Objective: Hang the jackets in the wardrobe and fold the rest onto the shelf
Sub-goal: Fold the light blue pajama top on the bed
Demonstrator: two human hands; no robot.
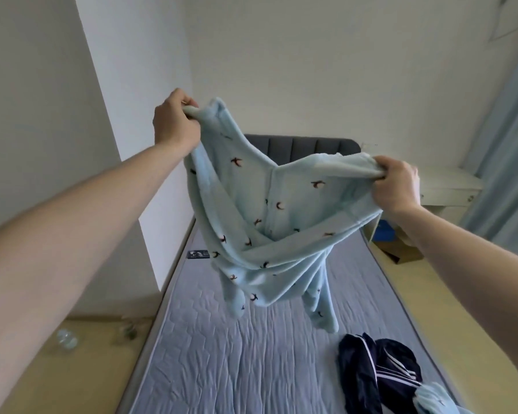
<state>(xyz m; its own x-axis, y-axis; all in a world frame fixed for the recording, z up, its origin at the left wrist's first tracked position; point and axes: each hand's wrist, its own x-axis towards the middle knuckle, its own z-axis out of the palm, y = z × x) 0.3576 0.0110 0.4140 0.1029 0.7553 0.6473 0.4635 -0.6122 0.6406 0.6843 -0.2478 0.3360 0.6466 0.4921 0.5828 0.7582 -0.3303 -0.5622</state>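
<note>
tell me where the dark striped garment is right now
In the head view, the dark striped garment lies crumpled on the mattress, lower right, below the held light blue garment.

- The headboard [299, 146] was largely hidden behind the held-up pale blue fleece garment [269, 210]; only its top strip showed.
- Fingertips of the left hand [175, 121] and right hand [396, 183] were buried in bunched fabric.
- Below the garment, a second pale blue piece [440, 398] was cut off by the bottom edge.
- The dark striped garment [377, 375] beside it also ran off the bottom edge.
- Left of the garment, a small dark label [197, 254] on the mattress [251, 354] was unreadable.
- Far lower left, a clear bottle-like object [67, 339] was blurred.
</note>
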